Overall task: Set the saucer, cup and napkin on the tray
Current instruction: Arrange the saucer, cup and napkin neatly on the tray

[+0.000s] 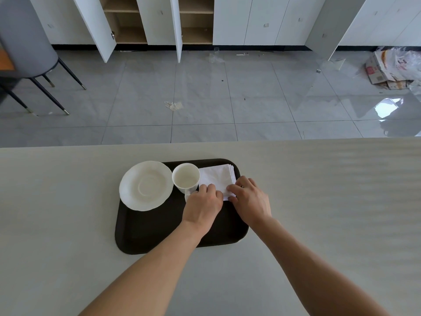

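Napkin (217,177) on tray (159,231), under left hand (202,205) and right hand (249,198)

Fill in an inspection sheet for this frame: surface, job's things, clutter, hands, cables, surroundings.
Surface: pale table, dark tray on it.
Job's things: saucer overhangs the tray's left rim; cup stands upright beside it; folded napkin lies at the tray's far right.
Clutter: nothing seen on the table.
Hands: left hand and right hand both rest fingers on the napkin's near edge; grip unclear.
Cables: nothing seen.
Surroundings: chair, open cabinets, cardboard and scraps on the floor.
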Motion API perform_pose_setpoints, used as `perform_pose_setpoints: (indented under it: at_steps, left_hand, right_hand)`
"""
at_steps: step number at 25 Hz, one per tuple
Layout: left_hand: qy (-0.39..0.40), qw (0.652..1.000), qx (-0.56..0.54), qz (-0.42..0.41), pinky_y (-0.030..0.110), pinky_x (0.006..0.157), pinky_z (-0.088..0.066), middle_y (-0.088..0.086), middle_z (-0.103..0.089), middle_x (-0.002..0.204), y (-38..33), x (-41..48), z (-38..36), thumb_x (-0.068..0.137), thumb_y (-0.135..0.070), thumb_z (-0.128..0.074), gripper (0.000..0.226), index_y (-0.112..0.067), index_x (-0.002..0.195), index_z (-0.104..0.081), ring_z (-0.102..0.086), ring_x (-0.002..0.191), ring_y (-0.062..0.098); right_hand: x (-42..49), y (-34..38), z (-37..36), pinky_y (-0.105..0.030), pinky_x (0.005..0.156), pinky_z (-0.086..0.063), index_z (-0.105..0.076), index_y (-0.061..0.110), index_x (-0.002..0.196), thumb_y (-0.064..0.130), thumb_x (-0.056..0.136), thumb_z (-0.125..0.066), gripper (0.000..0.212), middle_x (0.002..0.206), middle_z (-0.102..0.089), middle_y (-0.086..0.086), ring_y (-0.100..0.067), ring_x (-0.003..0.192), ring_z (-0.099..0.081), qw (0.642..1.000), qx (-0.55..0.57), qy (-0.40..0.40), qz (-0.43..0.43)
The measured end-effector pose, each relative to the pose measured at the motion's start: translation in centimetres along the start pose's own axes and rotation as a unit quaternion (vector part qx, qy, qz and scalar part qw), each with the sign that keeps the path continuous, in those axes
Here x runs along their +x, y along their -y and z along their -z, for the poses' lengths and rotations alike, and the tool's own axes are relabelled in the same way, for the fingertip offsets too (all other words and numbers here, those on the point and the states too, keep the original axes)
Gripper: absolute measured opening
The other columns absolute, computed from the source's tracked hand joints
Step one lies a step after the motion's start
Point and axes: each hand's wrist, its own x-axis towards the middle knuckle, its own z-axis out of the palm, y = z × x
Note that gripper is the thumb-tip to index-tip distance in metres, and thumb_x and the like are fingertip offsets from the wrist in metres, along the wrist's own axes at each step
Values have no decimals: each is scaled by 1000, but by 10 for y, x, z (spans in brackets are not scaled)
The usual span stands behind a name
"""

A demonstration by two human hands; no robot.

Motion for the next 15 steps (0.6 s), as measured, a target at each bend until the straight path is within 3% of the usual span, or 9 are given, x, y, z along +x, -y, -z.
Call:
perform_pose_setpoints:
  at_steps: [9,15]
  left_hand:
    - [6,1000,-15,6,26,52,-43,-2,-61,73,-1,4,-1,61,-20,-84,26,-22,80,-65,-58,66,13]
    - [-41,997,-66,-19,31,63,-48,2,-60,80,-2,3,-12,74,-22,-69,17,-18,89,-63,-57,73,18]
  right_hand:
    - [4,-2,-4,-34,53,-52,-68,26,96,21,85,-66,12,99,-58,3,-21,95,-54,1000,-8,10,-5]
    - [5,-2,-6,-34,54,-52,-69,24,95,22,86,-67,10,99,-58,2,-21,94,-54,1000,-13,11,-1]
